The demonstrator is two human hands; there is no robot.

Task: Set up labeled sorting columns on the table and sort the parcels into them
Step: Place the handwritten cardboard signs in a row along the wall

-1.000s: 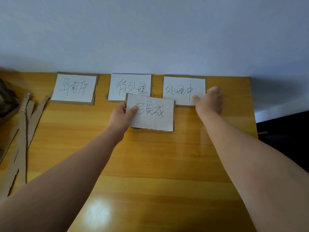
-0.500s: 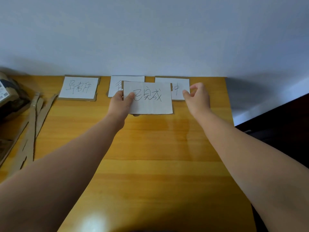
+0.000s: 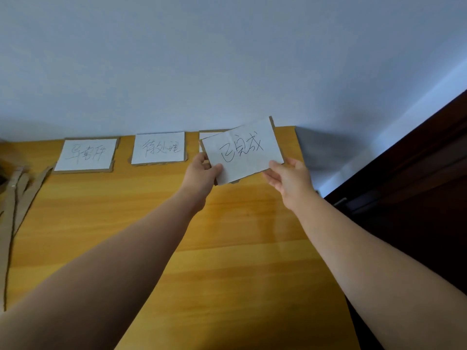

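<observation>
We pinch the fourth label card (image 3: 242,152) between left hand (image 3: 202,170) and right hand (image 3: 288,175), lifted and tilted. Left of our fingers lie a far-left label (image 3: 86,154) and a middle label (image 3: 159,149). A third label (image 3: 208,136) peeks out behind the card. Sorting seems unstarted.

light: soft, fairly bright | shadow: grey patch on wall (image 3: 318,152) beside table (image 3: 227,286) | edges: wide-angle bending | focus: slightly soft

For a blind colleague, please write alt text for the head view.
The left hand and right hand hold a tilted handwritten label card over the table's far right end, covering most of another card. Two label cards lie flat by the wall; cardboard strips lie left.
</observation>
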